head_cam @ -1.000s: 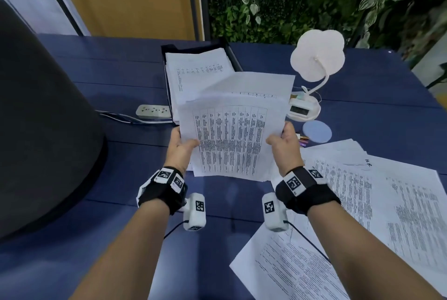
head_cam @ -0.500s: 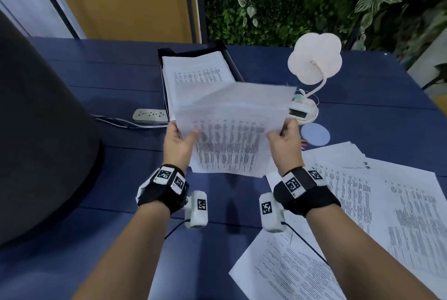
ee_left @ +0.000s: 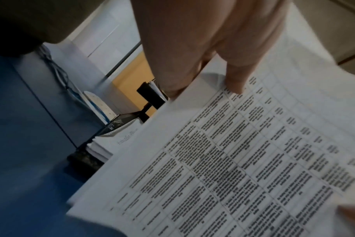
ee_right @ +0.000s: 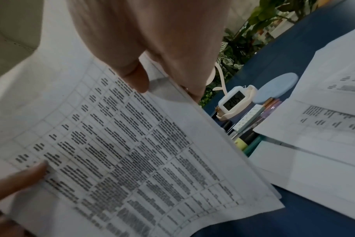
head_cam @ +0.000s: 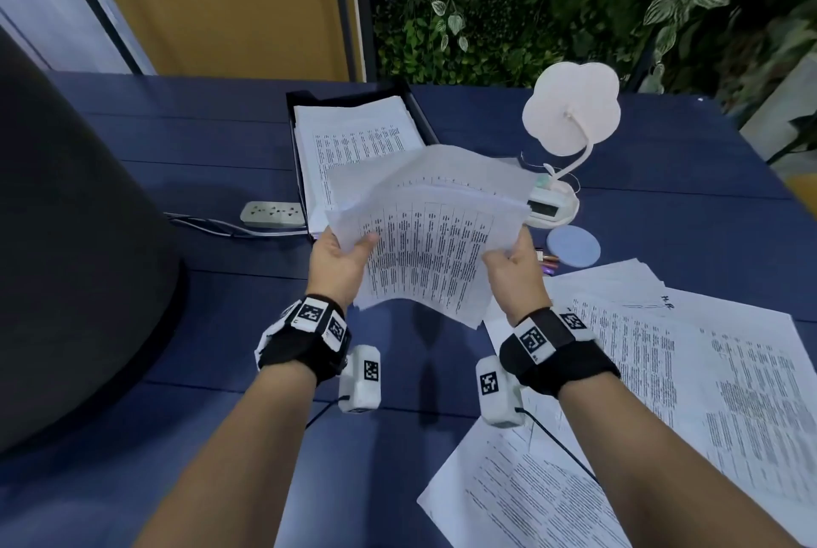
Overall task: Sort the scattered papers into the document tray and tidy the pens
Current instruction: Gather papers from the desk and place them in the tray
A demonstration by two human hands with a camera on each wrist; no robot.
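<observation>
A dark rounded object (head_cam: pixel 66 260) is filling the far left, well apart from both hands. A white power strip (head_cam: pixel 273 213) is lying left of and beyond the left hand (head_cam: pixel 338 267), near the black document tray (head_cam: pixel 297 140), which is sitting beyond the fingers and already holding a pile of printed sheets. The left hand is gripping the left edge of a stack of papers (head_cam: pixel 435 251) held up off the blue table (head_cam: pixel 177 158): in the left wrist view its thumb (ee_left: pixel 236 75) is pressing down on the printed top sheet while the remaining fingers are curling under the stack, out of sight. The stack is spanning the gap between the two hands, its far edge tilting toward the tray and fanning into several loose sheets. The right hand (head_cam: pixel 515 278) is pinching the right edge of the same stack; the right wrist view shows its thumb (ee_right: pixel 136 77) lying on top of the page and the fingers going underneath. Just beyond the right fingers a white flower-shaped lamp (head_cam: pixel 570 110) is standing with a small clock (ee_right: pixel 233 102) at its base; beside it are a pale blue disc (head_cam: pixel 573 246) and some pens (head_cam: pixel 548 263), partly hidden. Right of and nearer than the right hand, scattered papers (head_cam: pixel 663 370) are overlapping on the table.
</observation>
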